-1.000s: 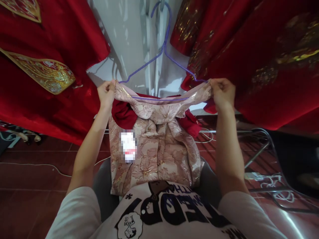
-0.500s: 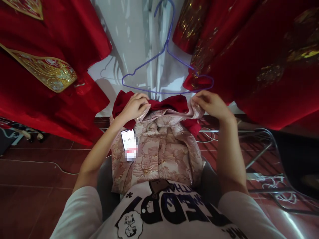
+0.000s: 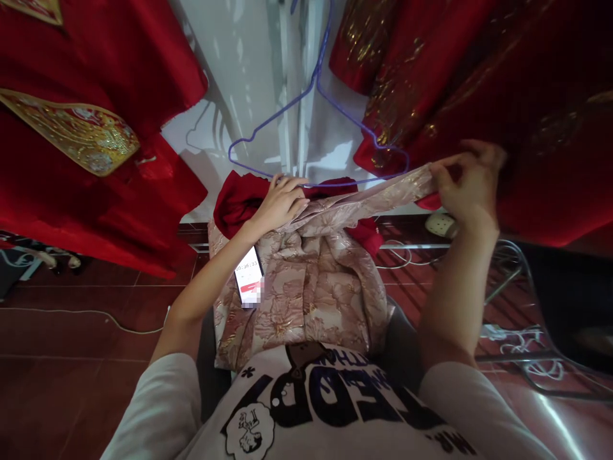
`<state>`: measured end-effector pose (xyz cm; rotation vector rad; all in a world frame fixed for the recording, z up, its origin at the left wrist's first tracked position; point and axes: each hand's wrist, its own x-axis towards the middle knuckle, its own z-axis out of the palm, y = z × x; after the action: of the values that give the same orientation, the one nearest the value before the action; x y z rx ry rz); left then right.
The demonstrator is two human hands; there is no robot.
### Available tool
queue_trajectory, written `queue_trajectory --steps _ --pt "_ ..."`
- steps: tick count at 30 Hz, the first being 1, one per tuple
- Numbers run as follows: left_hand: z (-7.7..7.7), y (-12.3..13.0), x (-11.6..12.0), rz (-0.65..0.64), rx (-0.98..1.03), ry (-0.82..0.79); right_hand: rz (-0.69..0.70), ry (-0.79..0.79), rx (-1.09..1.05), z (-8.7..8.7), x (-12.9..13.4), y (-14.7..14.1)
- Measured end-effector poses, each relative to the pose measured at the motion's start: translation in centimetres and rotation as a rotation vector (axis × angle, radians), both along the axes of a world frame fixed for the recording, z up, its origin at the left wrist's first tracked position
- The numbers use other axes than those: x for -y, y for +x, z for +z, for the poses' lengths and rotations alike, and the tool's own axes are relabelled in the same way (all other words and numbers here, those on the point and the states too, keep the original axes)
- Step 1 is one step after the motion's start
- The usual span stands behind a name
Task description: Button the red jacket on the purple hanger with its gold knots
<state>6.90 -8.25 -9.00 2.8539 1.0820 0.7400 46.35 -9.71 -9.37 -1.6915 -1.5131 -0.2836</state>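
A pink floral garment (image 3: 330,287) with a golden sheen lies across my lap. My right hand (image 3: 467,182) pinches one end of its edge and holds it stretched out to the upper right. Near the middle of the same edge, my left hand (image 3: 285,201) has its fingers bent over the cloth. Red fabric (image 3: 234,201) is bunched behind and beside my left hand. A lit phone (image 3: 249,278) rests on the garment below my left forearm. Just beyond the hands is a purple hanger (image 3: 313,80), its lower bar passing by my left fingers.
Red garments with gold decoration hang at the left (image 3: 96,140) and right (image 3: 479,96). A metal-framed chair (image 3: 520,255) and white cables (image 3: 541,358) are at the right. A light shoe (image 3: 439,225) is on the floor beyond my right forearm.
My right hand has moved right and slightly up, drawing the pink edge out into a long strip. My left hand has shifted a little to the right along the cloth.
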Motion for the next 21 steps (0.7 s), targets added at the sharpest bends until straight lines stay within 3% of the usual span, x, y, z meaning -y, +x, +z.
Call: queue_trajectory --steps 4,10,16,19,21 --pt "0.5 0.1 0.2 0.009 -0.015 -0.015 -0.042 0.001 -0.012 -0.5 -0.6 0.9" --pt "0.2 0.3 0.4 0.041 0.005 -0.019 0.048 0.118 -0.029 0.5 0.7 -0.6" --pt "-0.2 0.5 0.8 -0.019 0.1 -0.031 0.082 0.236 -0.101 3.7 1.6 -7.4" --pt "-0.3 0.9 1.5 -0.007 0.15 -0.038 0.197 0.241 -0.146 5.3 0.6 -11.6" --pt "-0.2 0.9 2.2 0.007 0.184 -0.039 0.289 0.159 -0.175 5.9 -0.1 -13.6"
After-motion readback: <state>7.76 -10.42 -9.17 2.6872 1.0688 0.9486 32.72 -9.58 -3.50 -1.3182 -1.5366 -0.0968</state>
